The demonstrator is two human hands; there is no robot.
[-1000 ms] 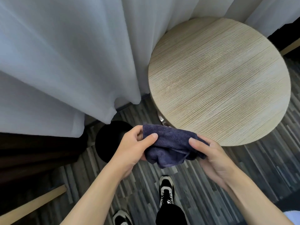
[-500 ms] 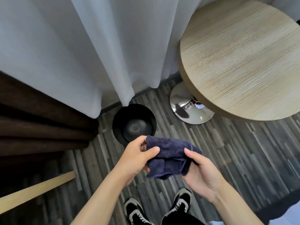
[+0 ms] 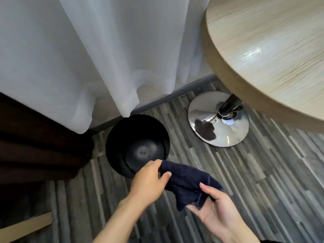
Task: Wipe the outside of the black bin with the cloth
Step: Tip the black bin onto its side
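Observation:
A round black bin (image 3: 121, 137) stands on the floor below the curtain hem, seen from above with its empty inside showing. A dark blue cloth (image 3: 185, 179) hangs bunched between both hands, just in front of the bin's near rim. My left hand (image 3: 149, 179) pinches the cloth's left end, overlapping the bin's near edge in view. My right hand (image 3: 215, 207) holds the cloth's lower right end, palm up. The bin's outer wall is mostly hidden from this angle.
A round wooden table (image 3: 271, 55) overhangs at the upper right, on a chrome pedestal base (image 3: 219, 127) right of the bin. White curtains (image 3: 87, 50) hang behind. Dark brown drapes (image 3: 35, 146) are at the left, and a wooden bar (image 3: 26, 228) at the lower left.
The view has dropped closer to the floor and the bin looks larger. Both hands with the cloth now sit at the bin's near rim. My shoes are out of view.

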